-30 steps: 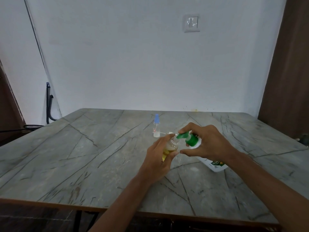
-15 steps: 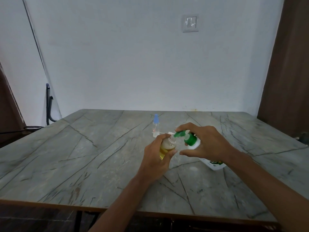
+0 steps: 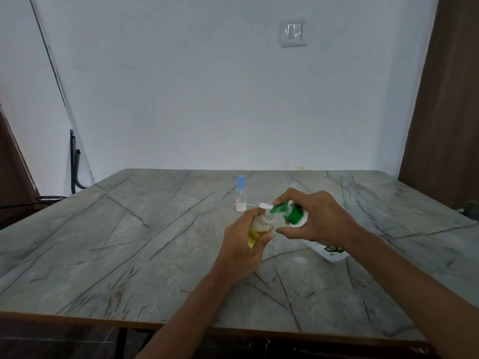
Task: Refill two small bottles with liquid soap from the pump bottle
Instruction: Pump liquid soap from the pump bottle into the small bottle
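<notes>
One pump bottle (image 3: 317,246), green label (image 3: 333,250) illegible

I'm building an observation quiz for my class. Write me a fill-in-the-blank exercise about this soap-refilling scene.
1. The left hand holds a small bottle partly filled with ____ liquid.
2. The right hand grips the tilted pump bottle, whose pump head is ____ in colour.
3. The second small bottle stands on the table wearing a ____ cap.

Missing words: yellow; green; blue.
</notes>
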A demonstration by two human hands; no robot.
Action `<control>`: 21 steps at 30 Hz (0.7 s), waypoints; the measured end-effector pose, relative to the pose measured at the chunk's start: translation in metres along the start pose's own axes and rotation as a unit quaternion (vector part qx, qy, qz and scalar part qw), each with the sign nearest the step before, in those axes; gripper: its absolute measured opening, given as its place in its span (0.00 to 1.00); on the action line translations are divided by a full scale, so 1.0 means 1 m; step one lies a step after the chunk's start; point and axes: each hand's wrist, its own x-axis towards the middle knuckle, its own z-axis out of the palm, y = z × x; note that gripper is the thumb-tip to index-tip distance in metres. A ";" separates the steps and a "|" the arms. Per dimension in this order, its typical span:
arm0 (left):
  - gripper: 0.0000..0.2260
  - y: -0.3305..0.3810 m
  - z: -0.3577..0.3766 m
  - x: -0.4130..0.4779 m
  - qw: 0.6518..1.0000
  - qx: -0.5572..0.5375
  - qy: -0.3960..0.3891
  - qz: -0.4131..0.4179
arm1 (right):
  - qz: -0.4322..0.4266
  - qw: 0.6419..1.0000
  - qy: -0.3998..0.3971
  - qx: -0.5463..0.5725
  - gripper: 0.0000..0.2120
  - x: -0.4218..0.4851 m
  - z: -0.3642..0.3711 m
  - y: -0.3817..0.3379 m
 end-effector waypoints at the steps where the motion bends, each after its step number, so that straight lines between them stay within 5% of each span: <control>1: 0.21 0.000 -0.001 0.000 1.000 0.002 0.005 0.000 | -0.004 1.000 -0.004 -0.008 0.26 0.000 -0.001 -0.001; 12: 0.20 -0.001 0.000 0.001 1.000 0.000 0.023 -0.007 | -0.045 0.999 -0.020 -0.016 0.34 -0.001 -0.006 0.000; 21: 0.20 0.000 -0.002 0.001 1.000 0.004 0.019 0.000 | -0.013 1.000 -0.013 0.008 0.29 0.001 -0.002 0.000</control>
